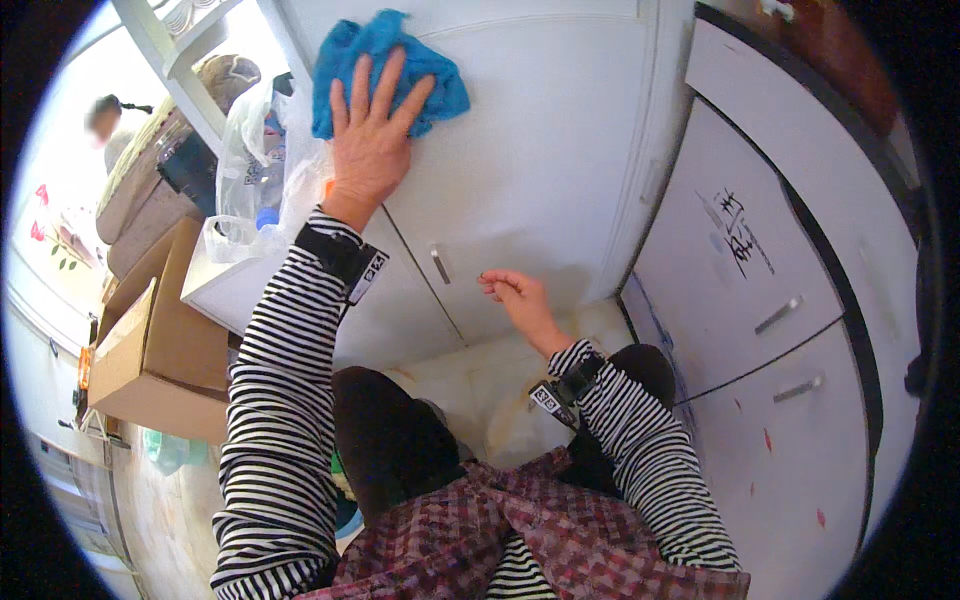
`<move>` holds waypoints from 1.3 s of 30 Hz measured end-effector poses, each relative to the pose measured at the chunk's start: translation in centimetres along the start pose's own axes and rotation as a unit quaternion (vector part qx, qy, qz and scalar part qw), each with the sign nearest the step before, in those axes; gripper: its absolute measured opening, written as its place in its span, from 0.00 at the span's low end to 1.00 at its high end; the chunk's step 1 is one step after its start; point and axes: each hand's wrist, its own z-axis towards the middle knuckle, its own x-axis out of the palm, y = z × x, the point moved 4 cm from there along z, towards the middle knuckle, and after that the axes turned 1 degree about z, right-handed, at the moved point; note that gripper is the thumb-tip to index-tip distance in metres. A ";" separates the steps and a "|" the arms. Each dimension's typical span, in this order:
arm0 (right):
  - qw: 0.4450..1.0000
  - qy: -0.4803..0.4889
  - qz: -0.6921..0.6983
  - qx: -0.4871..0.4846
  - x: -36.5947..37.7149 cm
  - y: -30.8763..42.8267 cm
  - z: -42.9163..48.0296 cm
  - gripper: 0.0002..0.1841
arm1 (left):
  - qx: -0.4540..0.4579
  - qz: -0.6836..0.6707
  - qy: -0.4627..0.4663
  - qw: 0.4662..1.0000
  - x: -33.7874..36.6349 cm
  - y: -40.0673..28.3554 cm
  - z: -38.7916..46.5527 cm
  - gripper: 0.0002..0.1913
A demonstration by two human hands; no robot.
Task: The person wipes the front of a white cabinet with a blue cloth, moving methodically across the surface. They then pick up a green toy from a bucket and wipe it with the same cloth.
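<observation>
My left hand (pixel 373 142) lies spread over a crumpled blue cloth (pixel 442 90), holding it flat against a white cabinet door (pixel 540 142). The cloth sticks out beyond the fingertips and to their right. Lower down, my right hand (pixel 519 298) hovers with loosely curled fingers, and I see nothing held in it. Just left of those fingers is a small metal door handle (pixel 440 264), apart from the hand. A dark seam runs down the cabinet front beside this handle.
Left of my left arm, a clear plastic bag (pixel 251 161) with bottles stands on a white ledge (pixel 217 289). An open cardboard box (pixel 172 375) sits beyond. At right is a white cupboard (pixel 742 247) with handles. A person (pixel 109 124) is at far left. Pale flooring (pixel 480 390) lies below.
</observation>
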 end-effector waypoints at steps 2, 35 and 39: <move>1.000 -0.003 0.004 -0.022 -0.3 0.4 0.0 0.13 | -0.008 0.000 -0.006 1.000 0.4 -0.2 0.2 0.34; 0.604 -0.260 -0.478 -0.582 2.3 23.9 15.1 0.25 | -0.001 -0.042 0.030 0.999 0.2 1.1 -0.2 0.42; 0.599 -0.367 -0.472 -0.532 -5.7 22.4 14.8 0.27 | 0.003 -0.003 0.014 1.000 1.3 0.8 0.1 0.36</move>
